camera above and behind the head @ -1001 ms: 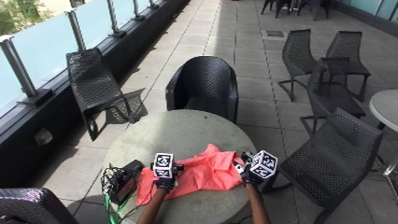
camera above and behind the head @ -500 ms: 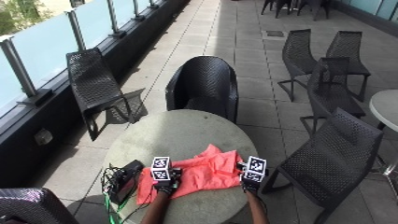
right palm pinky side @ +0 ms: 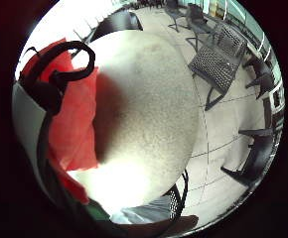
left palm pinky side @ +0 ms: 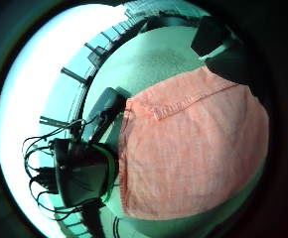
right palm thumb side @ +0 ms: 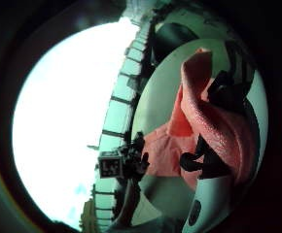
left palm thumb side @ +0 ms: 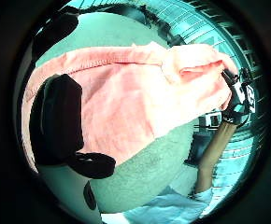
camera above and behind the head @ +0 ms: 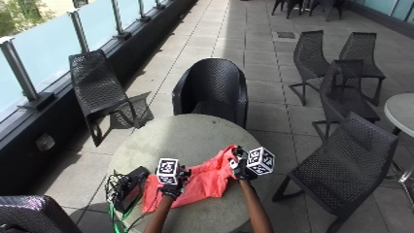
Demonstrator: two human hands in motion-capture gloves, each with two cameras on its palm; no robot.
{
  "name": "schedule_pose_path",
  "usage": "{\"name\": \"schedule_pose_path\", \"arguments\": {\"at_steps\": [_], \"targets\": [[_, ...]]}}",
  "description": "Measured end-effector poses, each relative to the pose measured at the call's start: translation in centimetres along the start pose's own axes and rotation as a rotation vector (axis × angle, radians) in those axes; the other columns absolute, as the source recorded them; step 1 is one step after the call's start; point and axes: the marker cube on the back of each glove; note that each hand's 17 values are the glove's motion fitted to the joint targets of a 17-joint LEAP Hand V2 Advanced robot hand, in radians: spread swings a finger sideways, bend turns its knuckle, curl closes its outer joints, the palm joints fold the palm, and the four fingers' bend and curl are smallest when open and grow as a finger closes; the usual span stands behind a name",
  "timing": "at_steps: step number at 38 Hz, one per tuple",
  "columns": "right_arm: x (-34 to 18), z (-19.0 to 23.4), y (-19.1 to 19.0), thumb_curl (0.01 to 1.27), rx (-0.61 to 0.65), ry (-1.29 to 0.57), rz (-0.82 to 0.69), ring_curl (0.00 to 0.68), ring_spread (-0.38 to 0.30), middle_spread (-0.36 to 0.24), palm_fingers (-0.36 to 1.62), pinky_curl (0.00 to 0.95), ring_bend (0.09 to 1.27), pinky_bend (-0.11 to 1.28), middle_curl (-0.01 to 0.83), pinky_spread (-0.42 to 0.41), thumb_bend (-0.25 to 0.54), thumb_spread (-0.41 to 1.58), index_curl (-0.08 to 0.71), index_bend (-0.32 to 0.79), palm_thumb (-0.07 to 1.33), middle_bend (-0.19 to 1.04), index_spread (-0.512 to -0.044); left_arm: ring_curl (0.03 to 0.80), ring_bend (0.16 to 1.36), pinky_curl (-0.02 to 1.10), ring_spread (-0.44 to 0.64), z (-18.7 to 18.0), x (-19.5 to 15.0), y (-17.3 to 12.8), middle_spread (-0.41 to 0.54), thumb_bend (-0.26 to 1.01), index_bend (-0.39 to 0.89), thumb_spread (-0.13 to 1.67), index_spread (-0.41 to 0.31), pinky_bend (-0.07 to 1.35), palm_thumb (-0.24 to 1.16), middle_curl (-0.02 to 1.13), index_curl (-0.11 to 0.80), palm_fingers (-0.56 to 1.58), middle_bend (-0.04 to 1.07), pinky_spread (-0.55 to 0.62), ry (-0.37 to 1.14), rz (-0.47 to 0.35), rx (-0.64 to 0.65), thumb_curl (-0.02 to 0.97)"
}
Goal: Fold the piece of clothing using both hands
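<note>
I see my left hand (camera above and behind the head: 172, 187) and right hand (camera above and behind the head: 240, 170) close together, fingers curled, both forearms reaching forward

1. We find no text, label, brand, number or sign that we can read in any view.
2. The salmon-pink garment (camera above and behind the head: 194, 182) shows only plain cloth and a stitched hem.
3. The black device (camera above and behind the head: 129, 183) at the table's (camera above and behind the head: 187, 133) left edge shows no readable marking.

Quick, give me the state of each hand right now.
Left hand: gripping the orange garment at its left part.
Right hand: pinching the garment's far right corner, lifted off the round table.
</note>
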Motion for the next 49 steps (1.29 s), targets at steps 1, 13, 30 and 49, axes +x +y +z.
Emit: {"name": "schedule_pose_path", "arguments": {"at_steps": [1,13,30,49], "targets": [[-0.6,1.2,-0.8,0.38,0.01,-0.032,-0.04,0.487,-0.226,-0.218,1.3,0.276,0.87,0.41,0.477,-0.14,0.133,1.02,0.34,0.1,0.97,0.56,-0.324,0.33,0.52,0.41,0.19,-0.7,-0.2,-0.1,0.002,0.01,0.14,1.54,-0.119,0.44,0.28,0.33,0.362,0.45,0.19,0.29,-0.002,-0.006,0.014,0.187],[-10.2,15.0,0.3,0.49,-0.136,-0.055,-0.299,0.491,-0.227,-0.194,1.27,0.348,0.85,0.47,0.501,-0.245,0.007,0.7,0.333,0.13,0.97,0.6,-0.3,0.333,0.52,0.41,0.13,-9.1,-4.3,1.9,-0.037,0.05,0.14,1.54,-0.136,0.45,0.38,0.35,0.347,0.5,0.18,0.23,0.053,-0.149,0.132,0.222],[-16.2,22.1,13.9,0.61,-0.403,0.242,-0.443,0.497,-0.224,-0.187,1.26,0.379,0.84,0.47,0.512,-0.265,-0.028,0.53,0.348,0.14,0.98,0.6,-0.294,0.327,0.49,0.4,0.1,-9.5,-9.1,4.2,-0.053,0.15,0.15,1.58,-0.144,0.44,0.55,0.35,0.346,0.54,0.17,0.19,0.094,-0.243,0.119,0.279],[-12.8,15.0,12.0,0.56,-0.759,0.304,-0.56,0.481,-0.169,-0.153,0.64,0.439,0.73,0.57,0.461,-0.035,-0.099,0.87,0.259,-0.02,0.67,0.41,-0.31,0.329,0.48,0.4,0.1,-8.5,-8.3,3.4,-0.061,0.19,0.14,1.58,-0.142,0.44,0.6,0.35,0.338,0.54,0.17,0.19,0.095,-0.235,0.107,0.314]]}}
